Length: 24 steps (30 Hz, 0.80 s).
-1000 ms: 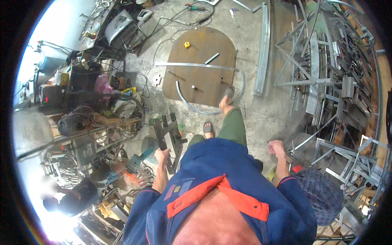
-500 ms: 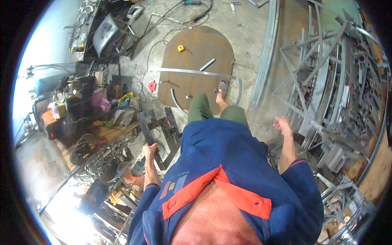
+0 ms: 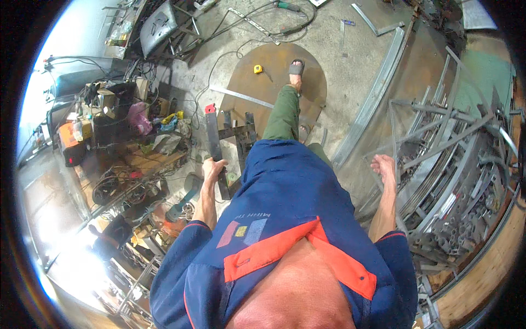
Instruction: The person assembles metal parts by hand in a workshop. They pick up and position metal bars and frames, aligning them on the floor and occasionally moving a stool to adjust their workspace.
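My left hand (image 3: 212, 169) is closed around a long dark steel bar of a welded metal frame (image 3: 213, 137), which hangs beside my left leg. Shorter crosspieces join that bar to a second upright. At my right side, my right hand (image 3: 383, 166) is held away from the body, its fingers curled and nothing visible in them. Ahead of me a rusty brown steel plate (image 3: 255, 57) with rounded ends lies on the floor. On it are a yellow tape measure (image 3: 258, 69) and a thin flat metal strip (image 3: 241, 95). My sandalled foot (image 3: 296, 68) stands on the plate.
A cluttered workbench (image 3: 159, 159) runs along the left. Long galvanised channels (image 3: 372, 98) lie on the floor to the right, beside stacked metal stock (image 3: 444, 164). Cables (image 3: 213, 68) and a green-ended power tool (image 3: 287, 6) lie beyond the plate. A red magnet-like piece (image 3: 210, 108) lies near the frame's far end.
I have stepped forward onto the plate, one foot now far ahead. The steel frame has moved forward with my left hand. My right hand stays curled at my side.
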Each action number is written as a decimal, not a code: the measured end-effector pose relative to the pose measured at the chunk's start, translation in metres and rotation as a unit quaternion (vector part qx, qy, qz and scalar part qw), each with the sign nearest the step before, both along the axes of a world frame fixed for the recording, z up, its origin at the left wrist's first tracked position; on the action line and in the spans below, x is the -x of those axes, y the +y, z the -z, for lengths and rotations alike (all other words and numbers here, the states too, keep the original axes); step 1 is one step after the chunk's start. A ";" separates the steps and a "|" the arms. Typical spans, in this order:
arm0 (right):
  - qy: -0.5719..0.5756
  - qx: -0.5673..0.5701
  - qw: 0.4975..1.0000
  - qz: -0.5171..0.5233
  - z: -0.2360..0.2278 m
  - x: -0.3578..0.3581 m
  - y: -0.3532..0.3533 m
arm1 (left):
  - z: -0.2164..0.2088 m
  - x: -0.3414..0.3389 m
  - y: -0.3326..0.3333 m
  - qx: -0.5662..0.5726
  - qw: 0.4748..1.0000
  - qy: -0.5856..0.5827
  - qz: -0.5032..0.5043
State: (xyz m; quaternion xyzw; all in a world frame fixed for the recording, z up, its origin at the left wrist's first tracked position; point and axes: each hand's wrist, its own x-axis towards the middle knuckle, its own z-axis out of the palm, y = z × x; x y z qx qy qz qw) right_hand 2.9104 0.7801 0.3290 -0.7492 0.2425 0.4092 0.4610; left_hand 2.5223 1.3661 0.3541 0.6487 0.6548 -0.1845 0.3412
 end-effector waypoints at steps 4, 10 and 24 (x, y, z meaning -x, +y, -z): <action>-0.024 0.016 0.999 0.045 -0.014 -0.066 0.001 | 0.015 -0.136 -0.016 0.050 0.998 0.012 -0.046; -0.023 0.034 0.994 0.098 -0.034 -0.169 0.048 | 0.086 -0.229 0.042 0.028 0.996 0.067 0.054; 0.047 0.138 0.989 0.005 -0.088 -0.398 0.160 | 0.071 -0.426 0.101 -0.090 0.994 -0.054 -0.006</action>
